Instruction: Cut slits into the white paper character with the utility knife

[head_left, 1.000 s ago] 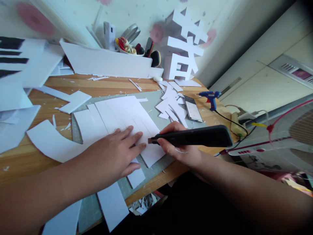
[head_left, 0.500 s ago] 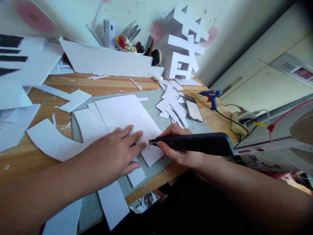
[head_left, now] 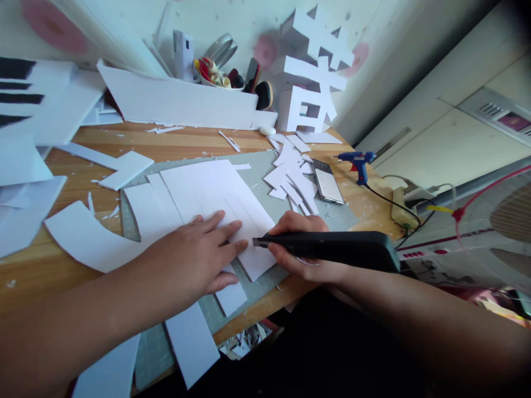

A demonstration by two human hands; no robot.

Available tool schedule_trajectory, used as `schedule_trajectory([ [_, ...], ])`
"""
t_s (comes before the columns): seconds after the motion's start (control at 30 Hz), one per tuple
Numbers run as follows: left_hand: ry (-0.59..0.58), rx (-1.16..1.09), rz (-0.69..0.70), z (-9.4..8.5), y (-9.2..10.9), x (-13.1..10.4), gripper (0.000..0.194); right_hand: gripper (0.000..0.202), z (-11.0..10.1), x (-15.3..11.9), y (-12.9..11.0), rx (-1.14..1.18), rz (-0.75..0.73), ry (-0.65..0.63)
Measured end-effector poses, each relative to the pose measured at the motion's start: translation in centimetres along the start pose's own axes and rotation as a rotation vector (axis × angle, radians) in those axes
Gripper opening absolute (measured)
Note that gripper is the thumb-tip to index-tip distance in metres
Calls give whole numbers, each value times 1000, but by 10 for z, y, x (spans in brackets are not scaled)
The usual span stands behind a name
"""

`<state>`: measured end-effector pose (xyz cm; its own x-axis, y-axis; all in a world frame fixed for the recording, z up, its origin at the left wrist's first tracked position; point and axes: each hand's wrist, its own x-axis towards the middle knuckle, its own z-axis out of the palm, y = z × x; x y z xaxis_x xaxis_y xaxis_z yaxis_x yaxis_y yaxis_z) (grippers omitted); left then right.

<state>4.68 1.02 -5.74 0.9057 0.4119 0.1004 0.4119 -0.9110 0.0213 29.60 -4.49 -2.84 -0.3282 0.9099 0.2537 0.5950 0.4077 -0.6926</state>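
Note:
A white foam board [head_left: 207, 182] with thin lines on it lies on the grey-green cutting mat [head_left: 265, 160]. My left hand [head_left: 209, 251] rests flat on the board, its fingers spread. In my right hand [head_left: 301, 240] is a black utility knife [head_left: 340, 249], gripped between thumb and fingers. The blade tip points left, close to my left fingertips and at the board's surface; whether it touches cannot be made out. Cut white strips [head_left: 193, 342] stick out below my left forearm, and a curved white piece [head_left: 91, 235] lies left of it.
White offcuts [head_left: 290, 171] are heaped beside a phone [head_left: 327, 181]. A blue glue gun [head_left: 359, 163] stands at the right, its cord running to a power strip [head_left: 404, 210]. Foam-board characters [head_left: 309, 105] stand against the wall. White sheets [head_left: 53, 110] pile up at the left.
The rear end of the utility knife has dipped slightly and moved a little right, with my right hand. My left hand stays on the board. The view has shifted slightly.

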Motion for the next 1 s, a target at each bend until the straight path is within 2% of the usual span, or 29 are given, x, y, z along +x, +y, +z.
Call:
schedule_trajectory([
  [0.27,-40,-19,-17,-3,2,2,52,10,-5,3,1,14,-13,-42],
  [0.47,-14,-13,-19,-1,1,1,52,11,-8,1,7,41,-46,-83],
  [0.53,-11,6,-8,-1,2,2,52,11,-10,-1,8,64,-58,-45],
  [0.67,47,35,36,1,3,1,48,11,-14,-3,9,151,-78,214],
  [0.73,104,45,59,3,4,0,47,12,-15,-3,9,157,-50,278],
  [0.83,168,77,79,5,5,-1,46,15,-13,-3,10,91,-34,224],
  [1.0,166,100,92,6,7,-1,48,16,-9,-3,10,17,12,189],
])
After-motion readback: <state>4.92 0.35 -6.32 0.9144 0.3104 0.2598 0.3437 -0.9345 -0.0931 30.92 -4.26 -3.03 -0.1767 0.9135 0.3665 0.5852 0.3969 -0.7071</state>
